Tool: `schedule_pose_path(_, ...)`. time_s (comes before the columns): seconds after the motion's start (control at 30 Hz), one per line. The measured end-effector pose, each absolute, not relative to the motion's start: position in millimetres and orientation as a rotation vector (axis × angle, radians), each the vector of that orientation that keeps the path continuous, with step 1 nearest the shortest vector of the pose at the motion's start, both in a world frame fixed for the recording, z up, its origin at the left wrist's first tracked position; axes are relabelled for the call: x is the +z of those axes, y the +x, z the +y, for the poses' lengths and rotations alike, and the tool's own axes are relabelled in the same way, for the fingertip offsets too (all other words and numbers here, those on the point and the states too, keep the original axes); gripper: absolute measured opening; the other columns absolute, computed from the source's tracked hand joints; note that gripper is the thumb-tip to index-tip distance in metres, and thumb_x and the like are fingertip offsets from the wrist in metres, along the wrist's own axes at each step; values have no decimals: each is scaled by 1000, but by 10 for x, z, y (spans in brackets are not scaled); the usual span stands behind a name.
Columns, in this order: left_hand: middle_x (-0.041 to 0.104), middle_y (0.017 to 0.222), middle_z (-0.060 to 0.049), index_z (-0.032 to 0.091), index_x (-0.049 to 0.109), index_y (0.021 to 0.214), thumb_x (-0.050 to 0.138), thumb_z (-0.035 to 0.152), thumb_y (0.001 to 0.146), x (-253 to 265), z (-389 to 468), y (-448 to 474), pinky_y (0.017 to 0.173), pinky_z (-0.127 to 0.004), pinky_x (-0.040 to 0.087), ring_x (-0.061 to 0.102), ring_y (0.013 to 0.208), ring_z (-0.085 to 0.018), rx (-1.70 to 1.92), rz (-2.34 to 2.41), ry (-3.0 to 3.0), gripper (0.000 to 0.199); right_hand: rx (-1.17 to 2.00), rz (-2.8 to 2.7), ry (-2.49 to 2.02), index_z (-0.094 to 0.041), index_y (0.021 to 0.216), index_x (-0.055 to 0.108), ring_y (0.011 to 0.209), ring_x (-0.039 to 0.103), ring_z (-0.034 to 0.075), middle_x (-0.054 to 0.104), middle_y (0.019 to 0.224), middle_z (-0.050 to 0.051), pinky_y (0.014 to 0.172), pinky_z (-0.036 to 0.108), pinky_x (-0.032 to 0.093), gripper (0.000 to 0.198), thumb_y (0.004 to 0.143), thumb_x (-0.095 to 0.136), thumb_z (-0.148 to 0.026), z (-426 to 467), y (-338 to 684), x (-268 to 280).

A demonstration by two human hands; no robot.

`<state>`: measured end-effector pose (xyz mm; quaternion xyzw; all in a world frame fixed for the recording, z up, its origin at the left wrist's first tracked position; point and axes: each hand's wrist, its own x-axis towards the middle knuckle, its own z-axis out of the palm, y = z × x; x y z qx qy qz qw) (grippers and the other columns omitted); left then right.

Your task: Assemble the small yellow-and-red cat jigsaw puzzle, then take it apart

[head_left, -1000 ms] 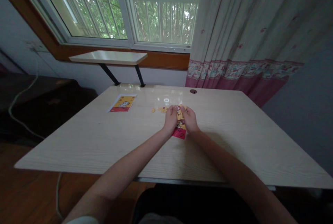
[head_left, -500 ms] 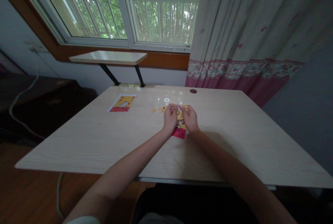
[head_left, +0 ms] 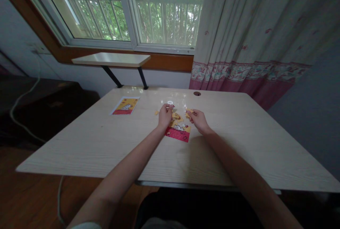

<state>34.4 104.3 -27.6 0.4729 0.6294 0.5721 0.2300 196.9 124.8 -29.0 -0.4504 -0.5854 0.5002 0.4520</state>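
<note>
A partly joined jigsaw puzzle (head_left: 177, 134), red along its bottom and yellow above with a white cartoon figure, lies flat on the table. At its upper left my left hand (head_left: 165, 115) is closed, pinching a small white and red puzzle piece at its fingertips. My right hand (head_left: 199, 119) is at the upper right of the puzzle, its fingers closed on yellow puzzle pieces (head_left: 188, 112), apart from the joined part. A loose yellow puzzle piece (head_left: 156, 113) lies left of my left hand, which hides part of the puzzle's left side.
A picture sheet (head_left: 125, 106) with the same red and yellow design lies at the table's (head_left: 87, 144) back left. A small raised shelf (head_left: 111, 58) on black supports stands behind it. A round cable hole (head_left: 197, 93) is near the back edge, before the curtain (head_left: 239, 69).
My hands have moved apart, the left one leftward and the right one rightward with yellow pieces. More of the joined puzzle between them now shows.
</note>
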Motion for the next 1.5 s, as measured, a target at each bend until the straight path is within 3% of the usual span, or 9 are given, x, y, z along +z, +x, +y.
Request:
schedule_pose_path(0.23, 53, 52, 3, 19, 61, 78, 55, 30, 76, -296, 1078, 214, 51, -23, 35, 49, 50, -13, 1453, 1752, 1477, 12, 1071, -1646, -1206, -15, 83, 64, 50, 50, 9, 61, 64, 0, 47, 20, 37, 28, 74, 51, -38, 1309, 2027, -303)
schedule_pose_path(0.43, 61, 60, -2, 20, 67, 69, 63, 24, 70, -234, 1089, 169, 63, -26, 39, 54, 60, -16, 1451, 1787, 1554, 6, 899, -1735, -1224, -17, 77, 67, 59, 55, 13, 64, 64, 1, 55, 22, 39, 23, 71, 56, -35, 1313, 2064, -301)
schedule_pose_path(0.7, 67, 72, -6, 20, 70, 73, 59, 20, 72, -245, 1108, 128, 72, -30, 44, 58, 69, -20, 1433, 1763, 1654, 12, 956, -1668, -1211, -16, 72, 67, 52, 53, 12, 62, 56, -1, 51, 21, 37, 22, 66, 60, -36, 1325, 2069, -347)
schedule_pose_path(0.9, 64, 76, -8, 19, 71, 76, 55, 11, 68, -254, 1121, 57, 82, -34, 42, 57, 75, -21, 1352, 1805, 1767, 19, 998, -1646, -1174, -16, 79, 68, 61, 57, 13, 66, 69, 2, 56, 23, 41, 30, 67, 61, -42, 1314, 2060, -326)
schedule_pose_path(1.07, 62, 89, -9, 19, 72, 84, 54, 8, 65, -189, 1052, 98, 92, -38, 36, 53, 94, -25, 1363, 1848, 1879, 29, 1117, -1565, -1093, -13, 71, 67, 54, 52, 11, 63, 61, 1, 51, 22, 38, 34, 66, 60, -46, 1258, 2031, -223)
schedule_pose_path(1.17, 63, 87, -7, 19, 71, 85, 57, 17, 69, -124, 972, 239, 81, -34, 42, 56, 84, -22, 1395, 1735, 1858, 21, 1186, -1478, -1036, -13, 74, 65, 53, 50, 10, 62, 62, 0, 49, 21, 37, 34, 61, 65, -45, 1223, 2003, -174)
schedule_pose_path(1.3, 59, 60, -1, 16, 68, 77, 67, 39, 66, -83, 896, 437, 55, -25, 39, 51, 55, -14, 1292, 1483, 1662, 26, 1256, -1398, -969, -15, 78, 61, 52, 49, 8, 62, 62, -1, 48, 19, 36, 34, 55, 69, -40, 1184, 1965, -152)
schedule_pose_path(1.5, 57, 56, 2, 15, 62, 69, 74, 44, 56, -66, 896, 492, 51, -22, 37, 49, 50, -10, 1395, 1221, 1320, 34, 1321, -1382, -937, -16, 73, 63, 52, 46, 8, 59, 61, -1, 47, 20, 35, 34, 58, 68, -45, 1167, 1941, -158)
